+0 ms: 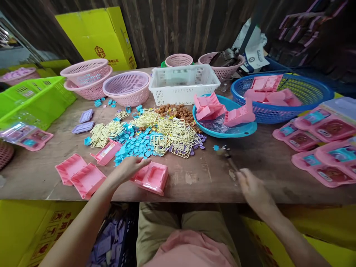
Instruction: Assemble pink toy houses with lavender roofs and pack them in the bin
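**Left grip on pink tray, right grip around a small tool**

The left hand (130, 167) lies loosely open, fingertips resting on a pink tray (151, 178) near the tabletop's (200, 178) front edge. The right hand (251, 187) closes around a blurred slender tool (226, 154) pointing toward the centre. Just behind the tray spread blue pieces (136, 145) and yellow sprues (167, 133). Two more pink trays (80, 175) lie toward the front-left corner.

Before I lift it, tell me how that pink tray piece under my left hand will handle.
The pink tray piece looks like thin moulded plastic, so probably stiff and light. It lies flat, so unlikely to roll. Left hand rests at its edge.
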`<state>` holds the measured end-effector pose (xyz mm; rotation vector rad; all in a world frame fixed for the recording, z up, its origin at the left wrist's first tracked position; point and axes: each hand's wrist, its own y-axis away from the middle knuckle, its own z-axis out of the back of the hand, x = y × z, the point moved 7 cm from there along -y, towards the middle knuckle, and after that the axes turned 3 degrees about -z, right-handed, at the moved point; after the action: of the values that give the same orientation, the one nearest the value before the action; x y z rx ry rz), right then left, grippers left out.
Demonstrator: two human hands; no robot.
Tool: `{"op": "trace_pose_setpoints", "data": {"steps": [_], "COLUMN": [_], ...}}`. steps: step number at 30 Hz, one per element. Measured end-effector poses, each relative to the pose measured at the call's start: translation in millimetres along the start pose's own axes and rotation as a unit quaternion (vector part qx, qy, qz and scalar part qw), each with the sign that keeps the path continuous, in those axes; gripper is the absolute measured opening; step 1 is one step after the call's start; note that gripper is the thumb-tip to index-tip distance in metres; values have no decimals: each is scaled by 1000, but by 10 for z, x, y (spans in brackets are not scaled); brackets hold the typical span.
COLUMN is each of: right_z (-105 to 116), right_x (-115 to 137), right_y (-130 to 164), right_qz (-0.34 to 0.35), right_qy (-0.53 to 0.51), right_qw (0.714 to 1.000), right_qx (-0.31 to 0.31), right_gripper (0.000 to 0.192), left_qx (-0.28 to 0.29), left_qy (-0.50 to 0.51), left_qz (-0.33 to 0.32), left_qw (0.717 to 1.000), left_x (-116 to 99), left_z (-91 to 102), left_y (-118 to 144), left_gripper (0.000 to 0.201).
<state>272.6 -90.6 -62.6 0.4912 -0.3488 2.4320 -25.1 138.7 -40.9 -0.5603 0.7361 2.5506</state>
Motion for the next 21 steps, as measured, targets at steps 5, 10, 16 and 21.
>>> {"op": "trace_pose_setpoints", "data": {"steps": [5,10,16,21], "right_z": [-318,-215,-276,203], "right_x": [1094,1435,1508,1615], "right_y": [381,395,310,291], "right_qz": [180,226,256,276], "right_qy": [-216,-238,-176,-225], "right_qw": [945,936,937,933], "right_qx": [169,124,160,60], "right_gripper": [37,52,58,61], "left_qx": [-38,-21,-6,-17], "left_qy": [-128,-158,-161,-158], "left_qz": [-15,-13,1,-8], "left_qw": [991,987,987,987], "left_x": [-83,-98,-129,-144], "left_z": [-122,-234,-220,-218], "left_y": [162,154,165,177], "left_gripper": [58,58,58,57]}}
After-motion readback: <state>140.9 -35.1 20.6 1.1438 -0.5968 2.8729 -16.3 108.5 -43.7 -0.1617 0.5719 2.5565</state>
